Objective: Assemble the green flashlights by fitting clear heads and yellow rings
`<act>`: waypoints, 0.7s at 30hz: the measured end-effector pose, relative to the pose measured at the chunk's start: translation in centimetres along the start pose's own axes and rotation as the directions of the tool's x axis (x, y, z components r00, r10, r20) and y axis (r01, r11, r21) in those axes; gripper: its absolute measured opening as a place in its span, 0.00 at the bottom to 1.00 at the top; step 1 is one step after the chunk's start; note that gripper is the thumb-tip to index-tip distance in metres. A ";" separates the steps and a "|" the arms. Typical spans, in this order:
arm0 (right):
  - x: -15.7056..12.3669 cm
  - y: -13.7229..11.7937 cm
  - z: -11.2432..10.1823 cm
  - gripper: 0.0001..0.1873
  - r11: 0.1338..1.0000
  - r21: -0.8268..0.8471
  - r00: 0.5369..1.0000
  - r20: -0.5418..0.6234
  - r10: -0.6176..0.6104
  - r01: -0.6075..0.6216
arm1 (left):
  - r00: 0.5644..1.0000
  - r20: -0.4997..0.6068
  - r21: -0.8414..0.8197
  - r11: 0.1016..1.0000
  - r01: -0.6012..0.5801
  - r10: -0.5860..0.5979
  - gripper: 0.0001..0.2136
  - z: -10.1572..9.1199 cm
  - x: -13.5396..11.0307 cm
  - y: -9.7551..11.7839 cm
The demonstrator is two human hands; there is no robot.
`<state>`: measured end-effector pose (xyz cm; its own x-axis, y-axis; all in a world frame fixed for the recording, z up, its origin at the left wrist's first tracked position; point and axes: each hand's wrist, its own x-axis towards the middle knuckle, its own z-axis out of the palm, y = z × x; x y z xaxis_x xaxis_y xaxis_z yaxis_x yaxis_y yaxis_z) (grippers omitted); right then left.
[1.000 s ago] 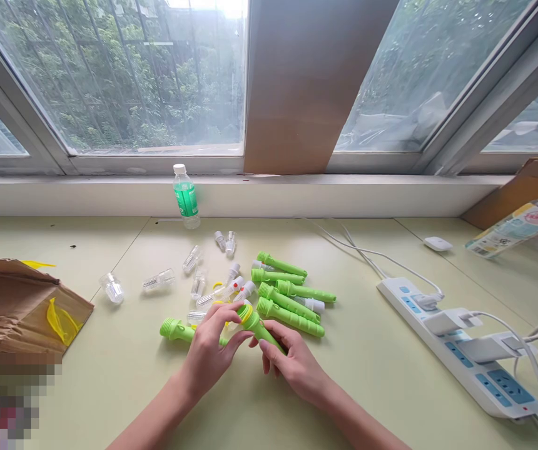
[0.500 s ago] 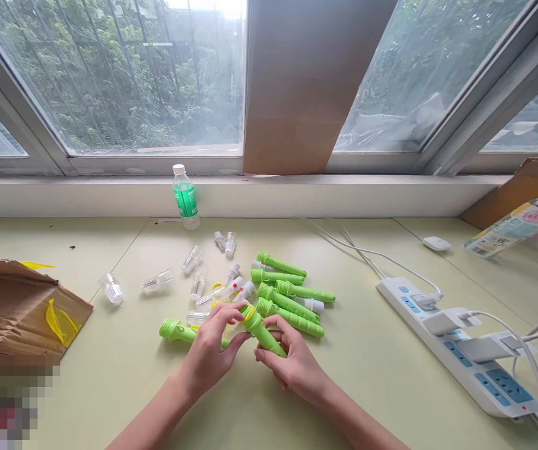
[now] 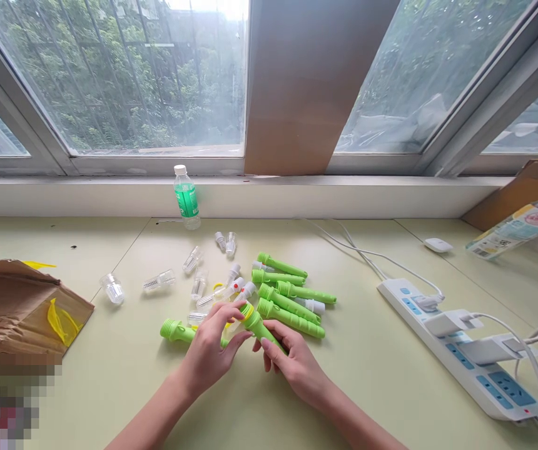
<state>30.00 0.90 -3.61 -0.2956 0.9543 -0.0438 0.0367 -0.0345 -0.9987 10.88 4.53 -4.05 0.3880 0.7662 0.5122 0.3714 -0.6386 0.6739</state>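
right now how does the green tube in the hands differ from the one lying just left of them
The held tube is gripped by the left hand and right hand; the loose tube lies flat on the table. The held tube carries a yellow ring at its head; the loose tube's threaded head is bare. Both are the same bright green plastic.

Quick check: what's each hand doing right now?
Left hand: pinching the yellow ring on the green tube.
Right hand: closed around that tube.
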 end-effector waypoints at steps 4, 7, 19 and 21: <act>0.0 0.4 -0.1 0.16 1.000 0.019 1.000 0.014 0.020 -0.020 | 0.997 0.077 -0.021 0.999 0.030 -0.028 0.11 -0.3 0.0 -0.1; 0.0 0.7 -0.1 0.17 0.999 0.016 0.999 0.001 0.048 -0.048 | 0.996 0.090 -0.017 0.999 0.031 -0.029 0.11 -0.2 0.0 -0.2; -0.1 0.7 0.1 0.15 0.993 0.037 0.993 -0.033 0.115 -0.114 | 0.995 -0.071 0.037 0.997 -0.070 0.073 0.09 -0.1 0.3 0.5; -0.1 0.5 0.2 0.15 0.997 0.016 0.997 -0.038 0.073 -0.073 | 0.995 -0.073 0.040 0.997 -0.067 0.069 0.09 -0.1 0.2 0.5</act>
<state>29.88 0.76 -4.08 -0.2560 0.9597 -0.1159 0.0424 -0.1087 -0.9932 11.05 4.42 -3.54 0.3501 0.7232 0.5953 0.3779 -0.6906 0.6166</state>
